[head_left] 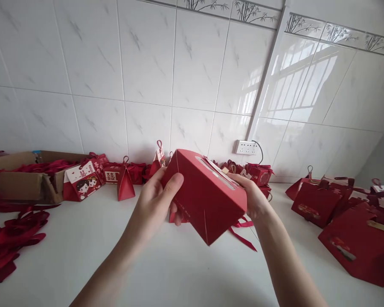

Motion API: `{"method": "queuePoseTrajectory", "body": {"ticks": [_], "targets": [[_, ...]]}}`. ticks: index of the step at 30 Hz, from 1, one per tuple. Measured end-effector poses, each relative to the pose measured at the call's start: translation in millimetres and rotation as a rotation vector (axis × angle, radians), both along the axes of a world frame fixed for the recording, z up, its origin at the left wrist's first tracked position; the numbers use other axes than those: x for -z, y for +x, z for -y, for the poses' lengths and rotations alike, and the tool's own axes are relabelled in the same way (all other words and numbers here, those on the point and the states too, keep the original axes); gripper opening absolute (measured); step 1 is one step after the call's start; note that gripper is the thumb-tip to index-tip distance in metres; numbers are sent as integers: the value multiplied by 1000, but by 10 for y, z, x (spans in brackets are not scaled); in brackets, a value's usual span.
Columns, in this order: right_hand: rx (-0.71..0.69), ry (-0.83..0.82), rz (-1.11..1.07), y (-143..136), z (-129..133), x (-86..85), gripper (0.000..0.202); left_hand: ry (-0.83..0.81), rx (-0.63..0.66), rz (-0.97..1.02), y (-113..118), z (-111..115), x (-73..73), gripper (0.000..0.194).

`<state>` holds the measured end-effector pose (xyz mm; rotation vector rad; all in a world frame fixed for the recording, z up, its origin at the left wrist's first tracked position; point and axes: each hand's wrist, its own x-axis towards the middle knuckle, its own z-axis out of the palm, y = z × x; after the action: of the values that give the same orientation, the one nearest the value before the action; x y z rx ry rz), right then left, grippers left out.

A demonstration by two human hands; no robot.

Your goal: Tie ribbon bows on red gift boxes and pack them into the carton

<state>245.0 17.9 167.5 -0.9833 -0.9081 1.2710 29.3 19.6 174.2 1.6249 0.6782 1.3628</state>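
The red box is up in the air over the white desk, tilted so that one corner points down toward the wearer. The left hand is clamped on its left end, thumb flat on the near face and fingers curled beneath. The right hand is against the far right edge, by the pale label on the upper face; its fingertips are mostly hidden, so whether it grips or only presses, I cannot tell. The box looks like folded card: probably light, fairly stiff along its creases, yet easy to dent if a broad face is squeezed. The smooth surface may slide a little under dry fingers, so the best hold is likely at opposite ends, close to the folded edges, with the thumb spread flat and clear of the label. Red ribbon shows below the box; whether it is attached is unclear. Loose ribbons lie at the left, and red gift boxes stand at the right.
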Motion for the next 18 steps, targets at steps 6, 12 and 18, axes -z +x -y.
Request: {"method": "queuePoseTrajectory", "body": {"ticks": [6,12,18], "targets": [[-101,-28,-42,-161,-32,56,18,-107,124,29,-29,73,-44,34],[-3,166,419,-110,37,-3,31,54,147,-251,-72,-264,123,60],[121,617,1044,-248,221,18,27,105,78,-413,74,-276,186,32]]}}
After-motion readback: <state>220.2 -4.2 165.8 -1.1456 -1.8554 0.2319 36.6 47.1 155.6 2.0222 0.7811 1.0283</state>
